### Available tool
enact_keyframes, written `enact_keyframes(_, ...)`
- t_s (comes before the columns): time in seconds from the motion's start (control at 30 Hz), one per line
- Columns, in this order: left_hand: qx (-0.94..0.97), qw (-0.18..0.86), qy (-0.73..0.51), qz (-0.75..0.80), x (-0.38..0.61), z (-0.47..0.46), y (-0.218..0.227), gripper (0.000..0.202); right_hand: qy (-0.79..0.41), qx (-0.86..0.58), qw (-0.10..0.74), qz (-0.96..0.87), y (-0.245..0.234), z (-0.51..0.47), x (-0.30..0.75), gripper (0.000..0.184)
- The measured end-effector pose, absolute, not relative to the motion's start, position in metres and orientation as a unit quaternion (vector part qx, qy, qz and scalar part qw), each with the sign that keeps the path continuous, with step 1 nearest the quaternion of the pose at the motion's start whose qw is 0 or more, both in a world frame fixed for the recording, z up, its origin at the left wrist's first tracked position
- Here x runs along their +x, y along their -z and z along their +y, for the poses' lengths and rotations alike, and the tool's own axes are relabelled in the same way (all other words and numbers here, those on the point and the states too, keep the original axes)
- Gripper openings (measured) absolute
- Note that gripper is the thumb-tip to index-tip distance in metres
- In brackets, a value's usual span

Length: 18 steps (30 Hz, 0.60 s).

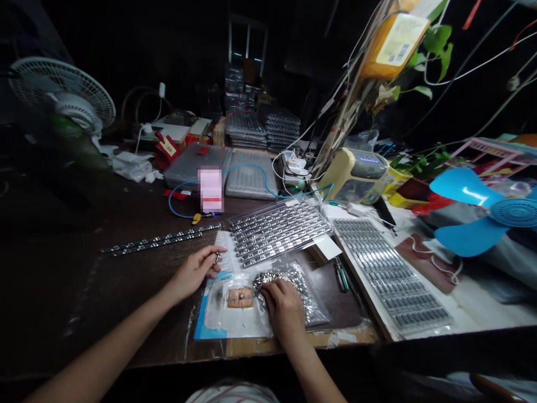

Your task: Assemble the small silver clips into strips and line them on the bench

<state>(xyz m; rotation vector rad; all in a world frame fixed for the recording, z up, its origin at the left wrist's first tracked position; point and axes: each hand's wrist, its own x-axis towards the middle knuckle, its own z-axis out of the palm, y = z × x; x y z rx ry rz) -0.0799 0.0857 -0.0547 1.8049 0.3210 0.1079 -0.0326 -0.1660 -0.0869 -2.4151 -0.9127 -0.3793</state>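
While the left hand (193, 272) pinches a small silver metal piece (217, 258) between thumb and fingertips, the right hand (284, 309) lies curved over a crinkled heap of silvery metal strip (271, 281) inside a clear plastic bag (314, 308); whether it actually grips, I cannot tell. Just left of the right hand, a tan taped packet (240, 298) sits on a white sheet with blue edging (208, 330). Beyond both hands lies a clear ribbed tray of dark components (279, 230). The heap looks light, springy and slippery, so the bag's edge seems the surest hold; the tiny piece looks to need a firm pinch.
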Motion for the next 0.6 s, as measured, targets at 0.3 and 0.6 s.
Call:
enact_keyframes(0.3,0.863,0.485,-0.101,0.094,-0.11,0.045,0.059,0.017,0.151,-0.879,0.321,-0.319,0.084,-0.166,-0.033,0.019)
enact_keyframes(0.6,0.887,0.435,-0.149,0.028,-0.116,0.023,0.079,0.015,0.135,-0.874,0.338,-0.322,0.078,-0.166,-0.036,0.017)
